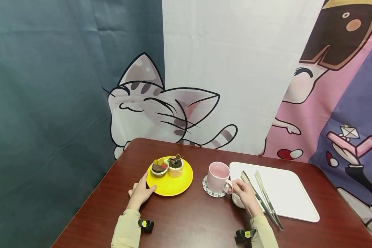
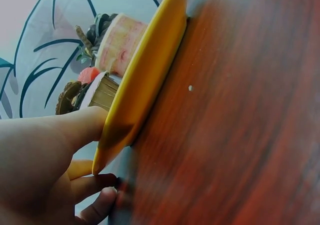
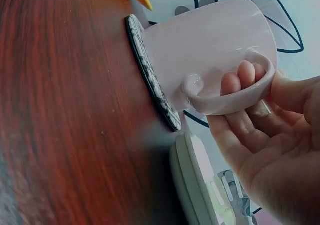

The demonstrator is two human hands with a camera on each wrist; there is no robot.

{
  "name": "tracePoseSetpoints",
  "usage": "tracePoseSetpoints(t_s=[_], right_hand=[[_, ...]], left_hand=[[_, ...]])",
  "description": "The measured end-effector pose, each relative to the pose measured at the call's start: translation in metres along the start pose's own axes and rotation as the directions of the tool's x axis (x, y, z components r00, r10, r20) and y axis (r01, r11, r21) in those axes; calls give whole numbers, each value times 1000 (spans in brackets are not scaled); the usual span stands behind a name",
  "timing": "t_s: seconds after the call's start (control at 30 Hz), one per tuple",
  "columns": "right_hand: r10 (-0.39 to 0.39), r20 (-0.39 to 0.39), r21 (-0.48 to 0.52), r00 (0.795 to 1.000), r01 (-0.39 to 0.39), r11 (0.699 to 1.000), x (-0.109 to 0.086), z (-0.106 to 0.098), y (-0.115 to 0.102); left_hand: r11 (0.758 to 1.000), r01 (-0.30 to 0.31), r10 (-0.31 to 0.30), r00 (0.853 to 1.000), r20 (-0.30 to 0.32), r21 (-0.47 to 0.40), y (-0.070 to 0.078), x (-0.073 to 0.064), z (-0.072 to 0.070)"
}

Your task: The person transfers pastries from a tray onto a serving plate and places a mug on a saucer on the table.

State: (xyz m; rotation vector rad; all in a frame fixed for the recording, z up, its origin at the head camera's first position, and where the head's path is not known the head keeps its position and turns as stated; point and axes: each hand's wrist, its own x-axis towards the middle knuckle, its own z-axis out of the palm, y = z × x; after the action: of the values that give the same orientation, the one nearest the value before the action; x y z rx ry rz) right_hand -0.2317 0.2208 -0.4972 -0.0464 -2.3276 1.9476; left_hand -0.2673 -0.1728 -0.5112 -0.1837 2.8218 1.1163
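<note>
On the yellow plate (image 1: 170, 190) sit two small cakes: a chocolate-topped cupcake (image 1: 159, 168) with fruit, and a pale cake (image 1: 175, 168) with dark topping. My left hand (image 1: 141, 191) holds the plate's near left rim, thumb at the front edge and fingers along the side. In the left wrist view, the thumb lies over the rim (image 2: 112, 140) with fingers lower down beside it. A pink mug (image 1: 217, 179) stands upright on a round checked coaster (image 1: 211, 193). My right hand (image 1: 243, 193) grips its handle (image 3: 235, 101), fingertips passing through the loop.
Right of the mug lies a white tray (image 1: 292, 193), with metal tongs (image 1: 268, 199) resting across it and reaching past its near edge. All stand on a dark red-brown wooden table (image 1: 186, 220). Behind it hang cartoon-printed curtains (image 1: 235, 69).
</note>
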Motion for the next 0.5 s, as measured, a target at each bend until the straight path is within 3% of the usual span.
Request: tracePoseSetpoints(t_s=[0.3, 0.5], right_hand=[[-48, -67, -100, 997, 41, 994, 0, -2, 5], [-25, -61, -79, 998, 20, 997, -2, 0, 5]], left_hand=[[1000, -14, 14, 1000, -11, 6, 0, 1, 1], [1000, -16, 16, 1000, -12, 3, 0, 0, 1]])
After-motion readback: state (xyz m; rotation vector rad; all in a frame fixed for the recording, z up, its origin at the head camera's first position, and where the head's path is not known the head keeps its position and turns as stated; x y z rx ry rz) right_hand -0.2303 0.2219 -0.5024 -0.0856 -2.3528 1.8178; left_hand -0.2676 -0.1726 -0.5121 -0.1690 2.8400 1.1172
